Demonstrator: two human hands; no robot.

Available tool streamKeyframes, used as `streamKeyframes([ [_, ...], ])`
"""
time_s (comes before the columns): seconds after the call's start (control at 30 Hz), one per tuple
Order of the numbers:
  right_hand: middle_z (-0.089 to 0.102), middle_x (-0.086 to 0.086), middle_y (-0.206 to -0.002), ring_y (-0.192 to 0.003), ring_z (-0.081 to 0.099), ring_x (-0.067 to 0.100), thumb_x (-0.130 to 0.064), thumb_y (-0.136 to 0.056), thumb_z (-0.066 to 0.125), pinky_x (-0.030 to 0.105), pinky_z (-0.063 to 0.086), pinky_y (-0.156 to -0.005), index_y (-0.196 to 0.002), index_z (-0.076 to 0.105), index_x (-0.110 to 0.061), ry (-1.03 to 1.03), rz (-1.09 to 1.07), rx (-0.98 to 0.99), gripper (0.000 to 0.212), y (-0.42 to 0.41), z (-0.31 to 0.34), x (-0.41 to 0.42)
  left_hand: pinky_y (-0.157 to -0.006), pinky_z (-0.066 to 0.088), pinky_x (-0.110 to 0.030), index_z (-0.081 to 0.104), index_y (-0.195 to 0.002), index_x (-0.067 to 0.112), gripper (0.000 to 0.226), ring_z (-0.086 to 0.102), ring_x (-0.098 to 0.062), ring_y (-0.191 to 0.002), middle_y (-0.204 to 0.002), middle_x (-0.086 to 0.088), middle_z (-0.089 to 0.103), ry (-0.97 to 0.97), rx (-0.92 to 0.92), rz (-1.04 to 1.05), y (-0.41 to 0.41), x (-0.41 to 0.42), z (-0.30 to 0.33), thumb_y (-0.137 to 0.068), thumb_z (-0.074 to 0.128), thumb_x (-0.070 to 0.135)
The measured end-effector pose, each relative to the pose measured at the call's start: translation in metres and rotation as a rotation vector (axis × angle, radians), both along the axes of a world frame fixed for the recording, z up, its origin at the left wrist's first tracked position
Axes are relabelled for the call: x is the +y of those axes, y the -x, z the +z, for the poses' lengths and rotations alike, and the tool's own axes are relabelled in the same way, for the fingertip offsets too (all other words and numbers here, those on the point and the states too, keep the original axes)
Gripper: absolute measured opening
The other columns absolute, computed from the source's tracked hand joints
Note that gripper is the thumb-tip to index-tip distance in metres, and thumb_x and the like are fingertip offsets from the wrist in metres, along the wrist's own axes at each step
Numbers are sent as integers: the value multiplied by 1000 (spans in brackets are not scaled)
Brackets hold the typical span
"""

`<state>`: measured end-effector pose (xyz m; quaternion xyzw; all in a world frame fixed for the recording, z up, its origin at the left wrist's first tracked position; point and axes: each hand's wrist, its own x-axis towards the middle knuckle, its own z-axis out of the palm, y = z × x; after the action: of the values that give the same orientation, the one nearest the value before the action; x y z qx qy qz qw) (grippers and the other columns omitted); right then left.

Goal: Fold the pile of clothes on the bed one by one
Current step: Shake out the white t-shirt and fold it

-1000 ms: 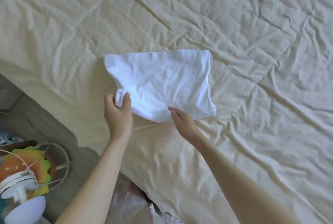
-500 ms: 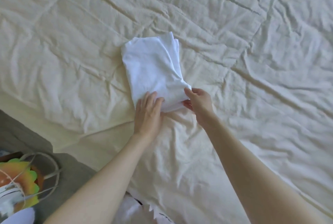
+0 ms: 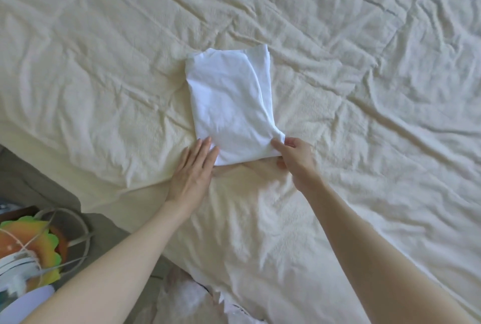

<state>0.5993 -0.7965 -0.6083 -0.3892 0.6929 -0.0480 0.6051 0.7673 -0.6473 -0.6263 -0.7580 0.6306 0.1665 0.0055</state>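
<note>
Folded white garment (image 3: 229, 107) lies on the cream bed (image 3: 364, 89); your left hand (image 3: 191, 170) rests flat, fingers straight, at its near-left corner. Your right hand (image 3: 295, 158) pinches its near-right corner.

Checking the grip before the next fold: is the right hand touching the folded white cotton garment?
Touching. The head view shows the right hand pinching the near right corner of the folded white cotton garment, thumb on top.

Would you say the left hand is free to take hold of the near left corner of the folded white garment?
Probably yes: the left hand lies flat beside that corner of the folded white garment, fingers straight, with nothing between.
</note>
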Motion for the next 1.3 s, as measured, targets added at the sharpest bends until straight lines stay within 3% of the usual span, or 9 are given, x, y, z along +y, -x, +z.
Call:
streamKeyframes([
  [0.17, 60, 5, -74, -58, 54, 14, -13, -90, 62, 27, 47, -62, -90, 63, -3, -116, -58, -181, 10, 0, 7, -4, -88, 50, -54, 65, -113, -5, 60, 60, -40, -110, -121, -24, 61, 79, -42, -35, -6, -6, -2, -56, 74, -19],
  [0.4, 59, 6, -73, -63, 60, 14, -3, -86, 62, 22, 51, -58, -72, 54, -8, -112, -192, -138, 17, 13, 23, 17, -78, 53, -56, 66, -105, -12, 52, 63, -44, -102, -112, -27, 64, 143, 107, -41, -10, 6, 29, -56, 69, -27],
  [0.5, 61, 8, -73, -62, 60, 16, -1, -83, 64, 21, 49, -54, -77, 57, -5, -214, -189, -108, 10, 40, 38, 45, -93, 49, -41, 61, -122, 2, 44, 58, -31, -117, -128, -18, 59, -73, 357, 70, -3, 32, 54, -80, 56, -13],
  [0.6, 63, 7, -64, -59, 61, 18, 1, -83, 64, 22, 46, -49, -75, 58, -4, -356, -164, -48, 11, 72, 53, 80, -74, 45, -30, 61, -118, 18, 32, 63, -23, -93, -103, -10, 68, -412, 523, 185, 7, 59, 75, -90, 49, 8],
  [0.73, 60, 4, -51, -46, 59, 15, 1, -81, 65, 20, 40, -40, -74, 57, -2, -440, -66, -8, 11, 94, 70, 97, -56, 36, -18, 56, -87, 29, 13, 54, -8, -67, -75, 5, 60, -549, 718, 190, 11, 76, 90, -88, 52, 17],
  [0.83, 57, 2, -51, -43, 56, 12, -2, -84, 65, 19, 40, -38, -80, 55, -3, -344, -47, -31, 11, 82, 75, 81, -52, 35, -12, 50, -80, 33, 19, 47, 2, -53, -65, 9, 60, -453, 802, 325, -2, 69, 90, -91, 56, 18],
  [0.97, 54, 4, -58, -42, 55, 11, -9, -89, 60, 22, 42, -43, -80, 57, -5, -181, -77, -49, 10, 36, 78, 46, -63, 54, -17, 52, -93, 28, 12, 64, -8, -69, -78, 5, 65, -127, 874, 608, -18, 46, 76, -95, 52, 17],
  [1.13, 65, 6, -91, -84, 64, 18, -20, -93, 53, 28, 51, -72, -104, 60, -8, 95, -40, -17, 17, -11, 65, 26, -55, 56, -28, 51, -103, 18, 7, 61, -23, -83, -85, -2, 58, 29, 759, 774, -31, 14, 47, -98, 47, 21],
  [1.3, 43, 14, -143, -137, 35, 29, -14, -94, 50, 37, 27, -110, -133, 49, -7, 735, 810, 289, 40, -17, 49, 72, -79, 45, -37, 45, -121, 6, 27, 57, -32, -97, -107, -11, 61, 14, 549, 819, -22, 4, 34, -98, 45, 21],
])
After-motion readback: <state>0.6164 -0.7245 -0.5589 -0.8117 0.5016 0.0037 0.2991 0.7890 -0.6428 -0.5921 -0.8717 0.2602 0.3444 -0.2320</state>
